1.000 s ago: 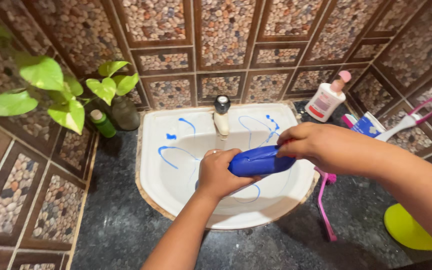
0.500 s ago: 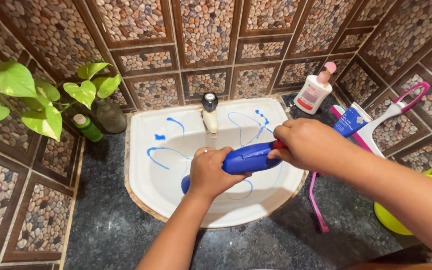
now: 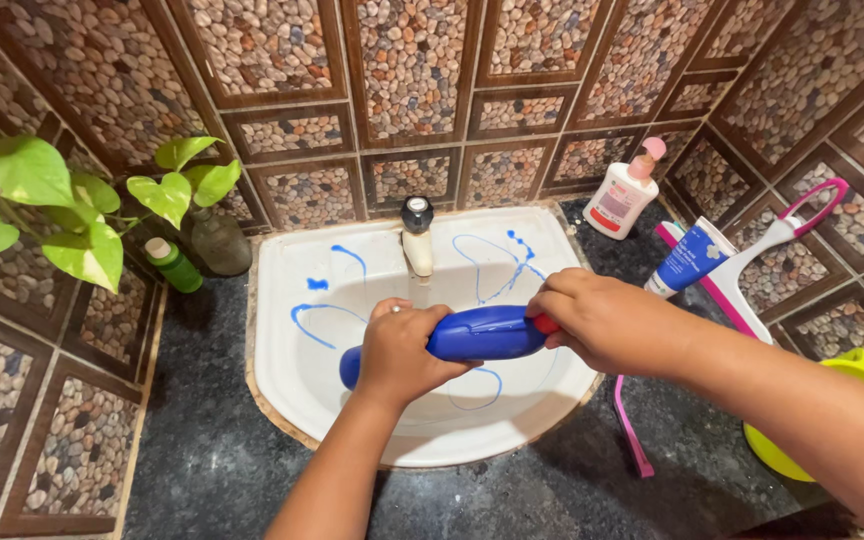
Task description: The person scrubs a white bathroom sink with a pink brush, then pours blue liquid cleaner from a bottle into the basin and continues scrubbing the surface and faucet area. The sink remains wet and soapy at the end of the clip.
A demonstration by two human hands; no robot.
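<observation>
A blue cleaner bottle (image 3: 477,333) lies level over the white sink (image 3: 282,350). My left hand (image 3: 400,348) wraps around the bottle's lower half. My right hand (image 3: 597,318) closes over its red cap (image 3: 546,324) at the other end. Blue streaks of liquid (image 3: 497,262) run across the inside of the basin. A tap (image 3: 417,238) stands at the back of the sink, just beyond my hands.
A leafy plant (image 3: 62,200) in a dark glass vase and a small green bottle (image 3: 174,265) stand at the left. At the right are a white pump bottle (image 3: 620,194), a blue tube (image 3: 692,257), a pink brush handle (image 3: 632,428), a pink-and-white squeegee (image 3: 787,228) and a yellow-green tub (image 3: 832,410).
The bottle has tipped from slanted to nearly level and come slightly toward me. Both hands have stayed on it.
</observation>
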